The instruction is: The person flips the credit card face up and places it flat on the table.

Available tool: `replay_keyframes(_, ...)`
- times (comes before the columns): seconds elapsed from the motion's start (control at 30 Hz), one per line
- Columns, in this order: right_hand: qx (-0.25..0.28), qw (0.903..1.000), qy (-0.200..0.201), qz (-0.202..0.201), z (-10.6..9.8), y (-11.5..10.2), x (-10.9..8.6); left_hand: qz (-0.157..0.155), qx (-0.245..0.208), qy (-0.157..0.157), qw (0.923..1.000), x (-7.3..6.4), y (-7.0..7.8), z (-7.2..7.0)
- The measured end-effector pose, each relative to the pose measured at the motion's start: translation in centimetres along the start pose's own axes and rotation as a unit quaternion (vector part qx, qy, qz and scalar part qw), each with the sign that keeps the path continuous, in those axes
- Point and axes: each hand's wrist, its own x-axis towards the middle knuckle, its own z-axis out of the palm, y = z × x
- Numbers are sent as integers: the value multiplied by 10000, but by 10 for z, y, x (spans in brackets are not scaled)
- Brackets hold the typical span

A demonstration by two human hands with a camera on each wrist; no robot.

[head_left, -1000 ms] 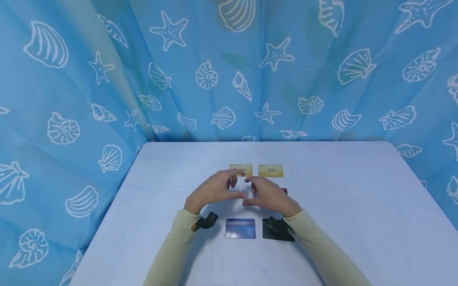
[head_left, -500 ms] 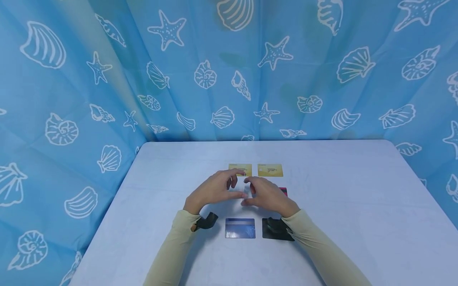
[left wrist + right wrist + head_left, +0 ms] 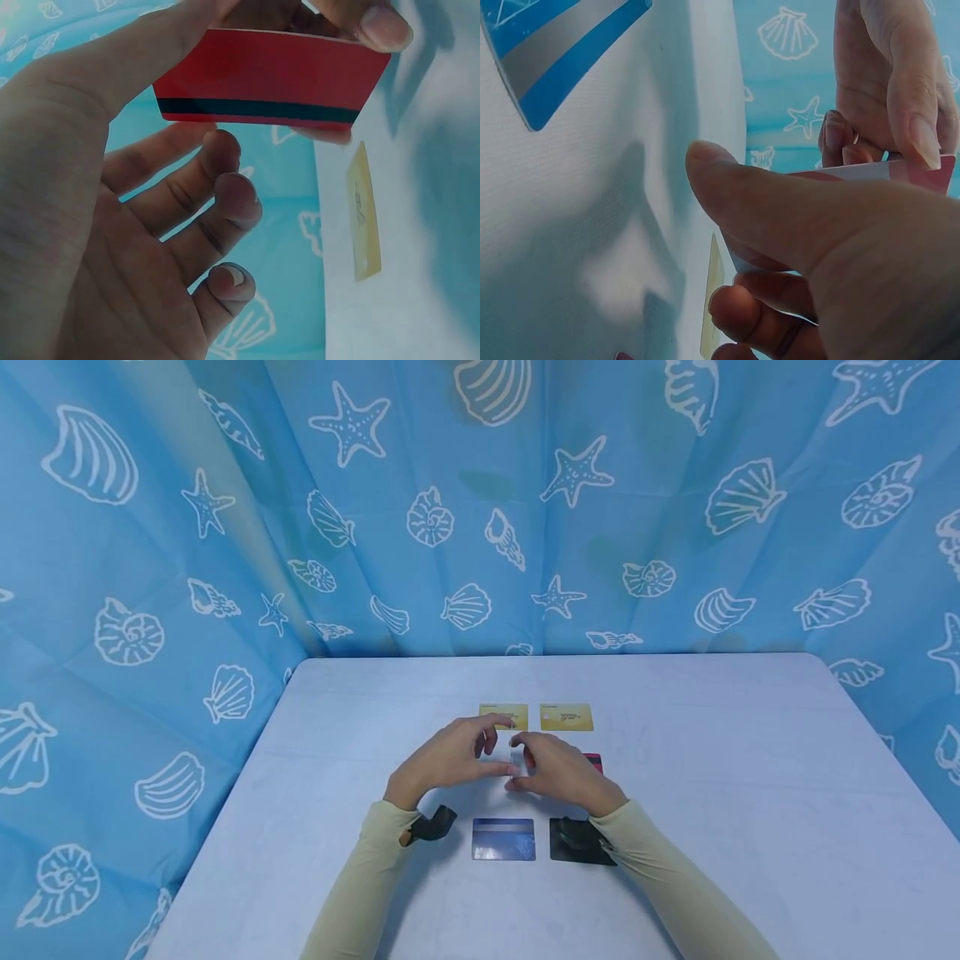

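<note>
A red card [image 3: 270,71] with a dark stripe along one long edge is held up off the table between both hands. In the head view this card [image 3: 516,760] shows almost edge-on. My left hand [image 3: 452,753] pinches one end between thumb and index finger; its other fingers [image 3: 238,201] are loosely bent below. At the opposite end, my right hand [image 3: 564,768] pinches the card between thumb [image 3: 757,202] and fingers. From the right wrist camera, the card's pale and pink other face [image 3: 847,172] is partly hidden by the right thumb and hand.
Two yellow cards [image 3: 504,711] [image 3: 567,717] lie farther back on the white table [image 3: 750,760]. A blue card [image 3: 503,841] and a black card [image 3: 573,852] lie nearer. Another red card [image 3: 595,761] is mostly hidden behind the right hand. A blue shell-patterned curtain [image 3: 465,568] hangs behind.
Both hands stay in nearly the same place, still holding the card. The card's angle has turned slightly, and the right fingertips have shifted a little left. The table cards have not moved.
</note>
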Motion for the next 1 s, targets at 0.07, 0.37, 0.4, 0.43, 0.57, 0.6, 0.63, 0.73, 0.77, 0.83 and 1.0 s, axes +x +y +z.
replay_keyframes(0.07, -15, 10000, 8, -6, 0, 1, 0, -47, 31, 4, 10000, -1, -1, -1)
replay_keyframes(0.37, -25, 10000, 16, -24, -3, 3, 0, -84, 39, 93, 9999, -3, -4, -6)
replay_keyframes(0.4, -36, 10000, 17, -36, -3, 3, 0, -94, 36, 108, 9999, -4, -5, -7)
replay_keyframes(0.43, -46, 10000, 14, -43, -3, 3, 0, -111, 39, 124, 9999, -4, -5, -8)
replay_keyframes(0.57, -84, 10000, 48, 2, -4, 4, 0, -191, 15, 215, 9996, -6, -6, -12)
replay_keyframes(0.6, -98, 9999, 61, 28, -4, 4, 1, -212, 11, 234, 9995, -6, -6, -13)
replay_keyframes(0.63, -98, 9999, 74, 63, -4, 4, 1, -224, -4, 248, 9994, -6, -7, -14)
replay_keyframes(0.73, -75, 9998, 96, 162, -6, 5, 1, -307, -13, 274, 9992, -7, -8, -16)
replay_keyframes(0.77, -71, 9998, 98, 173, -6, 4, 0, -334, -28, 278, 9991, -7, -8, -17)
replay_keyframes(0.83, -48, 9997, 94, 202, -8, 4, 0, -399, -39, 275, 9988, -7, -9, -18)
replay_keyframes(1.0, 29, 9998, 53, 212, -12, 4, -1, -510, 51, 230, 9984, -9, -12, -21)
